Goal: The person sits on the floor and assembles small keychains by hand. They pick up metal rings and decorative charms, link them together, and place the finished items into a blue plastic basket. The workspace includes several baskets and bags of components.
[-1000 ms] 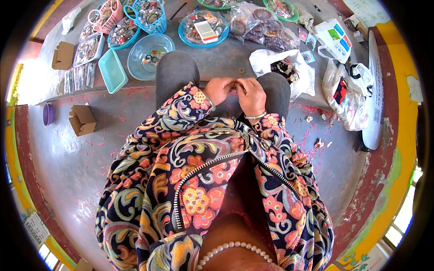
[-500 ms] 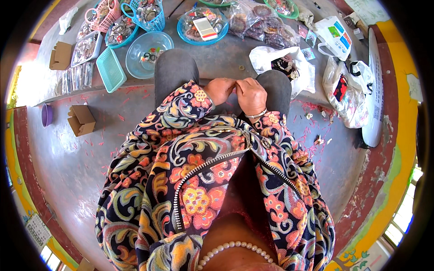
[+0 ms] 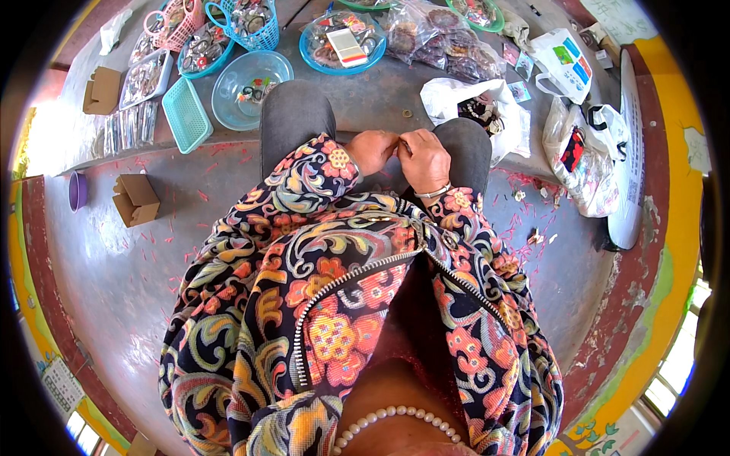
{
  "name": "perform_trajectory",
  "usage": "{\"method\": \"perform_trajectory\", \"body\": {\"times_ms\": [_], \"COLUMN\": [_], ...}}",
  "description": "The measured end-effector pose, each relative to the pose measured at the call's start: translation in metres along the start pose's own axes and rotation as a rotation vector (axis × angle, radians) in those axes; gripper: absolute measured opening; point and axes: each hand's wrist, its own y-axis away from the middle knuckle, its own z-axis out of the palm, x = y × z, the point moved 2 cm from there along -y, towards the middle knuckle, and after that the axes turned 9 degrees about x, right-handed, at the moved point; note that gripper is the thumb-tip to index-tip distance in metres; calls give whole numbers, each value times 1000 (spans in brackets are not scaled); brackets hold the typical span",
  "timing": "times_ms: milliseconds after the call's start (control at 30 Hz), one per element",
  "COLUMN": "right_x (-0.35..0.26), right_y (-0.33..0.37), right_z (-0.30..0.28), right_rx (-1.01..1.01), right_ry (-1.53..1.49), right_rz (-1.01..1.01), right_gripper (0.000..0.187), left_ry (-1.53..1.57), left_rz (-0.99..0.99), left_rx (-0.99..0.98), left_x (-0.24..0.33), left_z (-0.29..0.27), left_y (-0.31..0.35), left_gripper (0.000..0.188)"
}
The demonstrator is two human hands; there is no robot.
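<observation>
Grey floor (image 3: 114,281) is spreading down both sides of the frame, with red scraps (image 3: 525,181) littering it. Nearest, a flowered jacket (image 3: 334,334) is filling the lower middle. Above it, the left hand (image 3: 371,152) and the right hand (image 3: 423,161) are meeting between dark-trousered knees (image 3: 296,114); their fingers (image 3: 407,148) are curling inward, tips together, but whether they are clamping on something small is impossible to make out, as any held piece is hiding between them. Little is changing: against a second ago the view is shifting slightly while the hands are keeping together in nearly the same spot, so the fine fingertip handling seems to be continuing. Just beyond them, a small ring-like item (image 3: 407,114) is lying on the table (image 3: 361,99), with a white bag (image 3: 437,96) slumping to its right. Farther up, a clear blue bowl (image 3: 228,76) is standing left of centre, and a blue dish (image 3: 323,67) of trinkets is sitting at the top middle.
</observation>
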Motion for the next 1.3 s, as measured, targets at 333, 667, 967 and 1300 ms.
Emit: {"method": "perform_trajectory", "body": {"times_ms": [333, 667, 967, 1300], "right_x": [1, 18, 15, 9], "right_y": [0, 3, 1, 1], "right_z": [-1, 7, 5, 3], "right_rx": [41, 50, -18, -20], "right_ry": [-18, -251, -260, -88], "right_rz": [-2, 325, 330, 202], "right_gripper": [5, 2, 6, 7], "left_ry": [27, 178, 91, -85], "left_rz": [41, -97, -56, 139], "left_rx": [-7, 61, 60, 51], "left_x": [4, 0, 4, 4], "left_z": [-1, -1, -6, -5], "left_y": [1, -2, -3, -3], "left_gripper": [21, 18, 18, 17]}}
